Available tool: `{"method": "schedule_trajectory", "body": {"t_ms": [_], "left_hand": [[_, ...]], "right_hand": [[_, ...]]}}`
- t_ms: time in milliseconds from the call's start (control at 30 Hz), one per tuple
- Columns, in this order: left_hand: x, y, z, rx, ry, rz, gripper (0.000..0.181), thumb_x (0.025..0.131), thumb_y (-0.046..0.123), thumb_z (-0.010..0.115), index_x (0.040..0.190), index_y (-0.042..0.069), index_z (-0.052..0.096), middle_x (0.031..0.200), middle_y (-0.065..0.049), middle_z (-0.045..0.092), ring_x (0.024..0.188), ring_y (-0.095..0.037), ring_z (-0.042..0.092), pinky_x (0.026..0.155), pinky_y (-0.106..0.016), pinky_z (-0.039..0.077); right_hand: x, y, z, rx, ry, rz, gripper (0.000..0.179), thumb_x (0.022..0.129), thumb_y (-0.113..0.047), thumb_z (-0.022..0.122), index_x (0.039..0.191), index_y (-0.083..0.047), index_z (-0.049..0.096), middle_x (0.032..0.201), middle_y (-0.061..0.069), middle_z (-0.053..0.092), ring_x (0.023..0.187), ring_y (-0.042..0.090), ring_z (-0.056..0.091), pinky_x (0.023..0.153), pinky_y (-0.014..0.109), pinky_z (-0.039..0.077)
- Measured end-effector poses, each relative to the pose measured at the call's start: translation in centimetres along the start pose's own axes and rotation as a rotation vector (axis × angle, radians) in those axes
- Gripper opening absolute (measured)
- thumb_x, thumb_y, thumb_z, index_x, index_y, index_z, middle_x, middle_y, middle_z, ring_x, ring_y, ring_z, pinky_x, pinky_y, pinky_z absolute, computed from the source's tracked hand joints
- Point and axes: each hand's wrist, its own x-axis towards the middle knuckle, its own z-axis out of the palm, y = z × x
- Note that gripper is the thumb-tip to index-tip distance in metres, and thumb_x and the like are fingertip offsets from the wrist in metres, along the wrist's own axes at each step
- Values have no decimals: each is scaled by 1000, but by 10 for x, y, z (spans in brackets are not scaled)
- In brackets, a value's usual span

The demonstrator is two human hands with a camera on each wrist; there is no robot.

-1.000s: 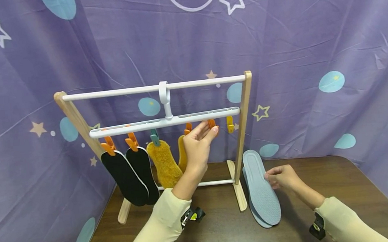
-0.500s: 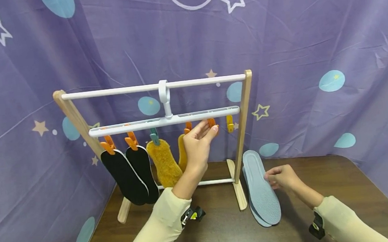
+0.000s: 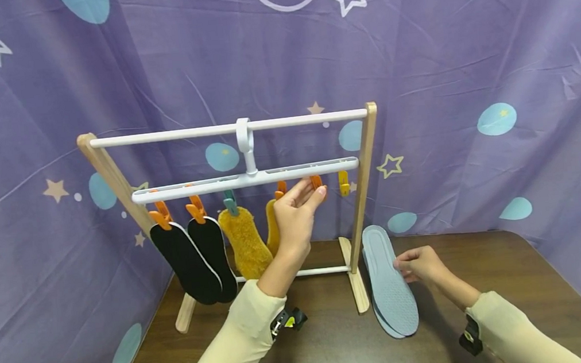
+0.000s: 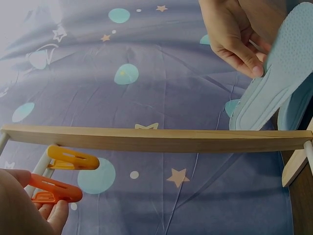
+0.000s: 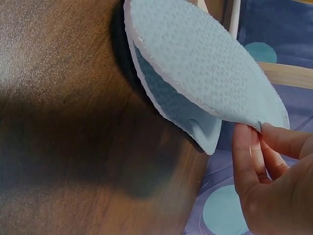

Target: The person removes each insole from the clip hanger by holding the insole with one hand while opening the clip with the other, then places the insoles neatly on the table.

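Note:
My left hand (image 3: 294,221) pinches an orange clothespin (image 4: 57,187) under the right half of the white hanger bar (image 3: 295,172). Nothing is clamped in that clothespin. To the right of the rack, my right hand (image 3: 422,265) grips the edge of a light blue insole (image 5: 195,58) between thumb and fingers. The held insole is tilted, its far end raised. A second light blue insole (image 5: 171,95) lies beneath it, mostly covered, with a gap between the two in the right wrist view. Beside the pinched clothespin hangs a yellow clothespin (image 3: 344,184) holding nothing.
On the hanger's left, orange clothespins hold two black insoles (image 3: 184,266). A teal clothespin (image 3: 230,204) holds a fuzzy mustard insole (image 3: 244,240); another mustard insole (image 3: 272,229) is partly behind my left hand. The rack's right wooden post (image 3: 364,198) stands between my hands.

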Motion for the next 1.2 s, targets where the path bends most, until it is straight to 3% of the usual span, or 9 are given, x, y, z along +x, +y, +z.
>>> {"method": "schedule_trajectory", "body": {"t_ms": [200, 467, 833, 1200], "left_hand": [[0, -1, 0, 16, 5, 4, 36, 86, -6, 74, 121, -13, 68, 116, -32, 70, 105, -36, 72, 88, -28, 61], [0, -1, -1, 17, 12, 6, 35, 86, -6, 74, 120, -13, 68, 115, -32, 70, 102, -29, 74, 87, -28, 62], [-1, 1, 0, 24, 8, -1, 38, 87, -5, 73, 124, -13, 66, 120, -32, 69, 111, -40, 70, 92, -32, 60], [-1, 0, -1, 17, -4, -6, 38, 87, -5, 74, 123, -12, 66, 118, -31, 70, 108, -36, 72, 90, -30, 61]], "right_hand": [[0, 4, 2, -24, 14, -8, 19, 92, 4, 67, 100, 21, 67, 71, 6, 71, 63, 14, 67, 62, 35, 64], [4, 8, 3, -23, 30, -7, 18, 92, 4, 67, 99, 21, 67, 69, 5, 69, 62, 14, 65, 60, 34, 63], [9, 11, 4, -38, 43, 6, 16, 93, 2, 67, 98, 18, 69, 70, 5, 68, 63, 15, 65, 61, 37, 63], [11, 18, 5, -35, 51, 10, 17, 93, 1, 68, 98, 17, 69, 70, 5, 70, 64, 14, 66, 62, 37, 64]]}}
